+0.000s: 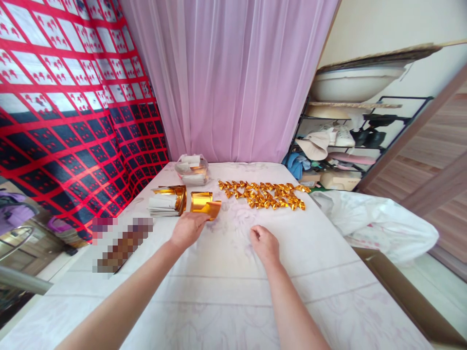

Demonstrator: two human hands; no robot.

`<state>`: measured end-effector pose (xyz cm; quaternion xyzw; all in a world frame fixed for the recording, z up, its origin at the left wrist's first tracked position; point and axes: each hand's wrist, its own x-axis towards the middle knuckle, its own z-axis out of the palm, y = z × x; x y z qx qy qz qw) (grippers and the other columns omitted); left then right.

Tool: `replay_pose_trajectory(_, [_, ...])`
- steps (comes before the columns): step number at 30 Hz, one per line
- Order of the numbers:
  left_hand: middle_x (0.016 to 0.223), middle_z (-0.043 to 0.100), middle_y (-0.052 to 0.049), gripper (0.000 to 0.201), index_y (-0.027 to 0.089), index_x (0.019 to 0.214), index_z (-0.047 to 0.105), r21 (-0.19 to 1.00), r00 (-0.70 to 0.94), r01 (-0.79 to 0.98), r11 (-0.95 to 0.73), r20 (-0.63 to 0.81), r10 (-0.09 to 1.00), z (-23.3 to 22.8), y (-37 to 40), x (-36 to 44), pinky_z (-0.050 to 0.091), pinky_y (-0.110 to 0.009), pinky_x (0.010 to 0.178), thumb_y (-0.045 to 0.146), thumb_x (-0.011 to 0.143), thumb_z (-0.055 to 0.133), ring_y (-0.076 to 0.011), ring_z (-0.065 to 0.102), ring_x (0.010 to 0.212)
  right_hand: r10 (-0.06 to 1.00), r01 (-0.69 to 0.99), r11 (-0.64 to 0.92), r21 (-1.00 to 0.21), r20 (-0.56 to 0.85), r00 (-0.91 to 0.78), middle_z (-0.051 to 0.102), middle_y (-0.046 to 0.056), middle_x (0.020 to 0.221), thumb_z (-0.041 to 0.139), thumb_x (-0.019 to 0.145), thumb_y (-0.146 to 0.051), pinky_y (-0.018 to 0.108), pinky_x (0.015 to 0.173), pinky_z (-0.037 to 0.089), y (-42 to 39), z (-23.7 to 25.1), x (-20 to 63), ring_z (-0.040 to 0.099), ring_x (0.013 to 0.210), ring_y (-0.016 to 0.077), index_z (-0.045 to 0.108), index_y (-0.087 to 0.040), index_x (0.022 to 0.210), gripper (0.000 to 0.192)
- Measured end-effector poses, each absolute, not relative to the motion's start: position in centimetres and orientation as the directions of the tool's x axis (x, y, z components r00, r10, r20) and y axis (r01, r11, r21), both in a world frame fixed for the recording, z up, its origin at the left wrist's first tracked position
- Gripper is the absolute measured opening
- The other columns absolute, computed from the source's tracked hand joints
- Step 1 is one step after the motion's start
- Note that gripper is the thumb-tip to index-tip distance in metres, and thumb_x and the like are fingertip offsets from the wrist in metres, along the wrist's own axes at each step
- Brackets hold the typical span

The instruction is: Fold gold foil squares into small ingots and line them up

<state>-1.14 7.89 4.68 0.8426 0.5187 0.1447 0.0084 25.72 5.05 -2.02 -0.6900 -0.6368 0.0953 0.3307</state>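
My left hand (189,228) pinches a sheet of gold foil paper (212,209) by its near edge, the sheet raised and slightly curled. Just behind it lies a small stack of gold foil paper (199,199). To the left is a thicker pile of folded sheets (163,205), grey-white and gold. My right hand (265,242) rests over the tablecloth with its fingers curled closed; whatever it might hold is hidden. Beyond it, several folded gold foil ingots (268,197) are spread in rows.
A clear plastic bag (191,171) with more paper sits at the table's back left. A pixelated object (124,245) lies at the left edge. On the right are a white plastic bag (379,223), a cardboard box (404,291) and a loaded shelf rack (341,116). Curtains hang behind.
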Motion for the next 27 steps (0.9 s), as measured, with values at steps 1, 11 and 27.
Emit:
replay_pose_trajectory(1, [0.113,0.072,-0.002,0.028,0.028,0.113,0.068,0.174,0.449,0.853,-0.493,0.239,0.861,4.3,6.9,-0.5,0.045,-0.033,0.093,0.026,0.094,0.047,-0.0199,0.065,0.105,0.943,0.814,0.026,-0.581,0.285,0.174,0.070,0.001,0.079,0.045,0.084,-0.029,0.022,0.066,0.038,5.0,-2.0,25.7,0.060,0.071,0.0149,0.069,-0.023,0.081,0.024])
replay_pose_trajectory(11, [0.118,0.069,-0.003,0.024,0.030,0.105,0.069,0.359,0.656,0.624,-0.694,0.242,0.715,1.6,1.2,1.0,0.036,-0.040,0.103,0.026,0.094,0.048,-0.0194,0.061,0.112,0.938,0.734,0.029,-0.679,0.272,0.214,0.073,0.003,0.092,0.045,0.086,-0.038,0.024,0.069,0.044,5.4,-2.4,26.0,0.064,0.076,0.0163,0.070,-0.023,0.094,0.030])
replay_pose_trajectory(27, [0.108,0.071,-0.005,0.012,0.026,0.091,0.069,0.421,0.533,0.675,-0.607,0.290,0.794,-0.1,0.5,1.8,0.038,-0.043,0.102,0.023,0.084,0.060,-0.0219,0.062,0.106,0.953,0.625,0.245,-0.741,0.303,-0.015,0.071,0.007,0.105,0.047,0.087,-0.044,0.029,0.080,0.050,4.6,-1.0,24.1,0.065,0.085,0.0180,0.066,-0.021,0.109,0.037])
